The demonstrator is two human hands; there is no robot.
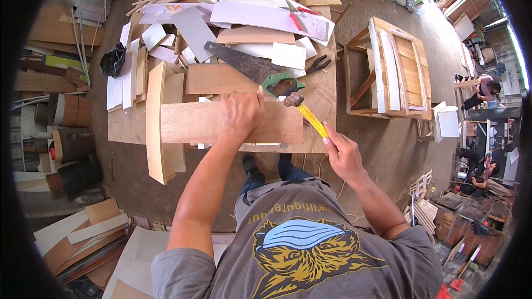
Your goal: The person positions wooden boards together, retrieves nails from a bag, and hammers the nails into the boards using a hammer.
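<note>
My right hand (344, 152) is wrapped round the yellow handle of a hammer (312, 119). The hammer's rusty head hangs over the right end of a flat wooden board (191, 123). My left hand (242, 113) rests on that board with its fingers curled in; what they hold, if anything, is hidden. At the board's left end a longer wooden piece (157, 127) stands across it. Just beyond my left hand lies a handsaw (244, 62) with a green handle, on a worktable (327, 86).
Wood offcuts (252, 16) heap up on the table's far side, with red-handled pliers (295, 16) on top. Black-handled pliers (320, 64) lie near the saw. A wooden frame (390, 69) stands to the right. Two people (487, 88) work at the far right.
</note>
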